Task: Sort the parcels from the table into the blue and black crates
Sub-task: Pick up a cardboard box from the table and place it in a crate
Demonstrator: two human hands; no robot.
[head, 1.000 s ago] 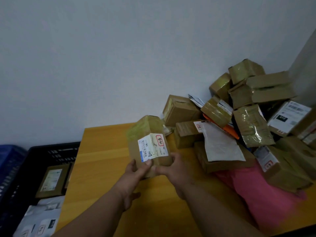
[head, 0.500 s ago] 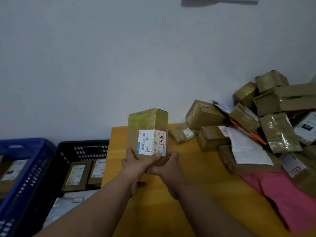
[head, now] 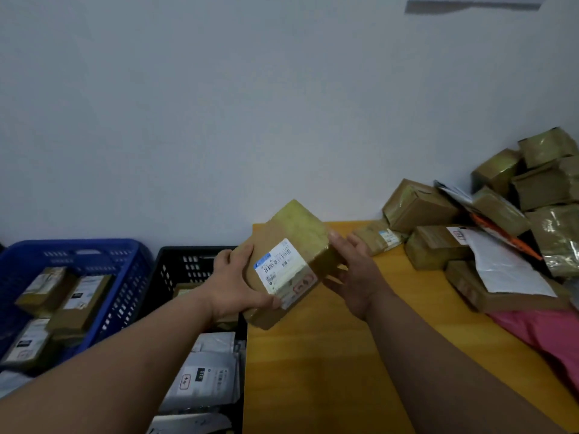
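Forearms reach up from the near edge to a taped brown box (head: 286,264), held tilted above the left end of the desk (head: 313,371). The left hand (head: 241,283) grips its lower-left side, fingers (head: 269,303) curled over the label; the right hand (head: 354,277) cups the right side with fingers spread and loose. The box's long axis runs from lower left to upper right. Just left of the left hand's fingers sits the black crate (head: 188,264), the blue crate (head: 125,277) beyond it, so the left hand is nearer both. Far right of the fingers lies the unsorted pile (head: 470,245).
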